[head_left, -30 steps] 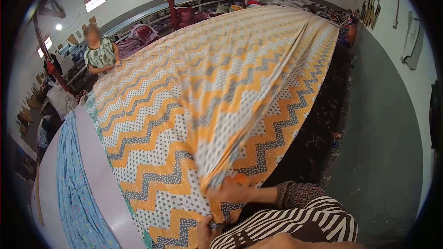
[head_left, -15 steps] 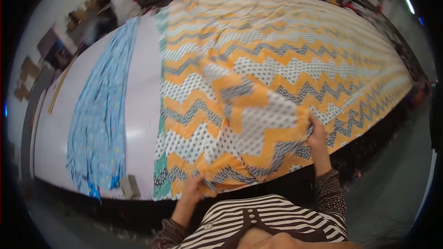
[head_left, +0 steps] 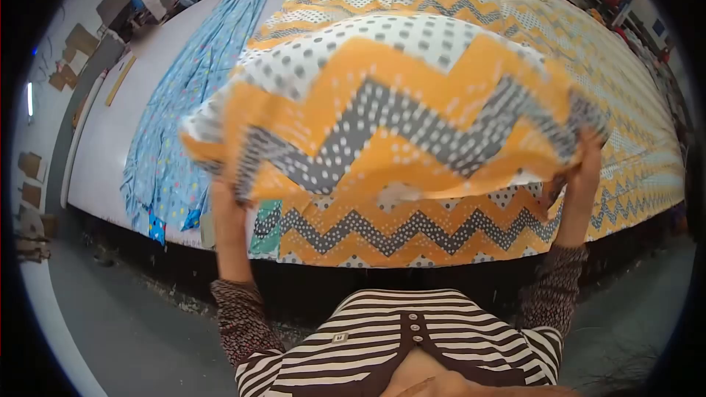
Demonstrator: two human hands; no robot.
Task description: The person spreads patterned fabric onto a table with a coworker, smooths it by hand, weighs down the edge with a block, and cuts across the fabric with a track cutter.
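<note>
Our left hand (head_left: pixel 586 158) and right hand (head_left: pixel 229 195) hold up the orange, white and grey zigzag-patterned fabric (head_left: pixel 397 117), fingers pinching its edges, above the pale, broad surface (head_left: pixel 99 154).

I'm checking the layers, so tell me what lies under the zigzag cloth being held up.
Below the raised cloth, more zigzag fabric shows along the near edge of the table, with a green strip at its left end. What lies beneath the cloth's middle is covered.
</note>
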